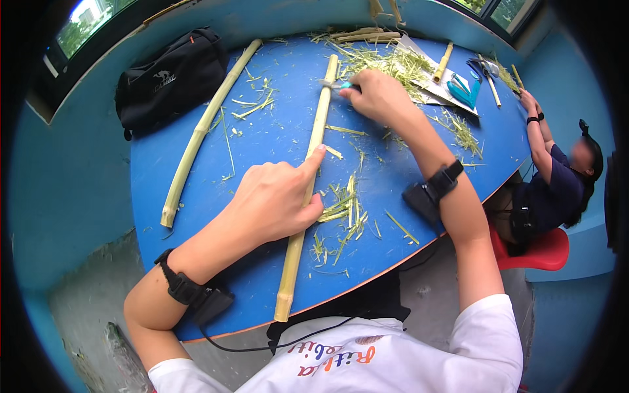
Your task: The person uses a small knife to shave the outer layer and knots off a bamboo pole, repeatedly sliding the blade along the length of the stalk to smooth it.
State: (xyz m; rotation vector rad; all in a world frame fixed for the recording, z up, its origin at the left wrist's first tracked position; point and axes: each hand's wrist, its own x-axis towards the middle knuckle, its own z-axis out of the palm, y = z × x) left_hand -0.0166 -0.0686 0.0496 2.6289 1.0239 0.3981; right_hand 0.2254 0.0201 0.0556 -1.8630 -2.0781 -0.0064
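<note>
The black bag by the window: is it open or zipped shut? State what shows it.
Shut, as far as shows. The black bag lies flat beyond the table, with no gaping opening or contents visible.

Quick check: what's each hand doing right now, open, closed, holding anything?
Left hand: closed around the bamboo stalk, pinning it to the table.
Right hand: closed on a small knife held against the stalk.
</note>
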